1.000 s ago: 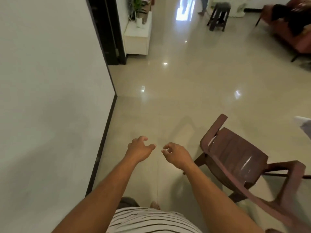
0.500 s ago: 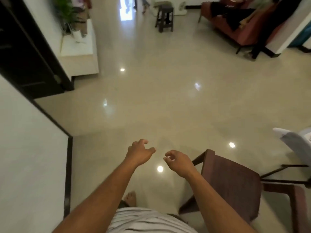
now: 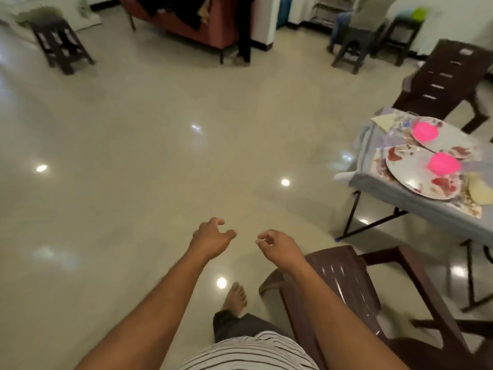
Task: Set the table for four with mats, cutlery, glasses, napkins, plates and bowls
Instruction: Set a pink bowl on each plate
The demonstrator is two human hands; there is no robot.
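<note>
A folding table (image 3: 416, 198) with a pale blue cloth stands at the right. On it lie floral mats, two floral plates (image 3: 416, 177) and two pink bowls (image 3: 444, 163), one on each plate. A pale napkin (image 3: 480, 188) lies beside the near plate and another (image 3: 385, 121) at the far corner. My left hand (image 3: 212, 237) and my right hand (image 3: 277, 247) hang out in front of me over the floor, fingers loosely curled, holding nothing. Both are well left of the table.
A brown plastic chair (image 3: 344, 284) stands just below my right arm, beside the table. Another dark chair (image 3: 442, 76) is behind the table. A stool (image 3: 60, 41), a red sofa (image 3: 202, 25) and a seated person (image 3: 354, 25) are at the far side. My bare foot (image 3: 236, 299) is on the glossy floor.
The view has swung right from the wall to the room, bringing the set table into sight. Both hands keep the same loose, empty pose in front of me.
</note>
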